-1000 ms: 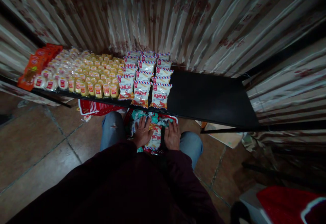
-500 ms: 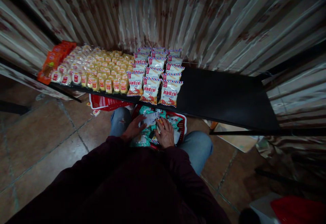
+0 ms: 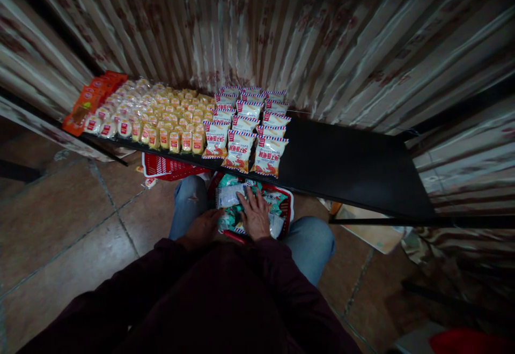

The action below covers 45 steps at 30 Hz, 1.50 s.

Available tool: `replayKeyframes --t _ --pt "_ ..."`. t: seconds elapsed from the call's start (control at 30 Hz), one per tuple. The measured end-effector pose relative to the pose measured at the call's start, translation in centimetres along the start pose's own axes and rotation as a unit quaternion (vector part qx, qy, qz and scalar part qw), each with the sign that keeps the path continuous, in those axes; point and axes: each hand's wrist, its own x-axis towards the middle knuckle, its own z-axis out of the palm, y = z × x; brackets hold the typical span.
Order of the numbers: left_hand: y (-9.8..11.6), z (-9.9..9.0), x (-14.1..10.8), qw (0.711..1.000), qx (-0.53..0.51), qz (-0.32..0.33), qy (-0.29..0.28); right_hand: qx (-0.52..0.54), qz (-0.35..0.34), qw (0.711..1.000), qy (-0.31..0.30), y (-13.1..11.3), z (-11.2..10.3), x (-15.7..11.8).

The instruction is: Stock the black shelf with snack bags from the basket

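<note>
A red shopping basket (image 3: 291, 212) sits between my knees with green snack bags (image 3: 230, 219) inside. Near its back left, a pale bag with a blue-striped edge (image 3: 232, 195) lies over the green ones. My right hand (image 3: 256, 216) is open over the bags, fingers spread, fingertips at the right end of the pale bag. At the basket's left side is my left hand (image 3: 202, 228), dim, its fingers stretched toward the green bags. I see nothing held in it. Several white-and-orange snack bags (image 3: 238, 152) stand in rows on the black shelf (image 3: 346, 166) above.
Left of those bags are yellow-wrapped cakes (image 3: 176, 142), white-wrapped cakes (image 3: 108, 128) and orange packets (image 3: 82, 110). Another red basket (image 3: 167, 167) is under the shelf. A small wrapped piece (image 3: 150, 183) lies on the tiled floor. A striped curtain (image 3: 249, 27) hangs behind.
My left hand has drawn back from the pale bag to the basket's near left side. My right hand's fingers have reached up to the pale bag. The view has tipped slightly upward.
</note>
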Motion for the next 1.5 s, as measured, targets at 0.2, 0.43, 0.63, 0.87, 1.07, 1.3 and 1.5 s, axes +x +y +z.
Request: replayKeyframes --t 0.2,0.43,0.63,0.87,1.07,1.3,1.5 --pt "0.9 0.5 1.1 0.999 0.018 -0.023 0.044 0.009 0.022 0.999 -0.022 -1.0 1.0 2.6" --pt "0.8 1.8 1.1 0.983 0.021 -0.084 0.162 0.12 0.062 0.984 0.116 0.6 2.3 1.8" --pt "0.5 3.2 3.8 0.966 0.047 -0.083 0.241 0.18 0.119 0.948 0.234 1.2 1.4 0.9" --pt "-1.3 3.8 9.3 0.962 -0.007 -0.18 0.207 0.215 0.136 0.939 0.231 1.3 1.5 1.1" --pt "-0.3 3.4 7.5 0.983 0.053 -0.069 0.161 0.219 0.166 0.936 0.218 1.1 1.7 1.3" --pt "-1.1 4.5 7.0 0.983 0.015 -0.128 0.127 0.209 0.178 0.934 0.23 1.1 1.9 1.4" --pt "-1.3 3.7 8.0 0.982 0.07 -0.104 0.144 0.241 0.201 0.918 0.242 1.5 2.1 1.2"
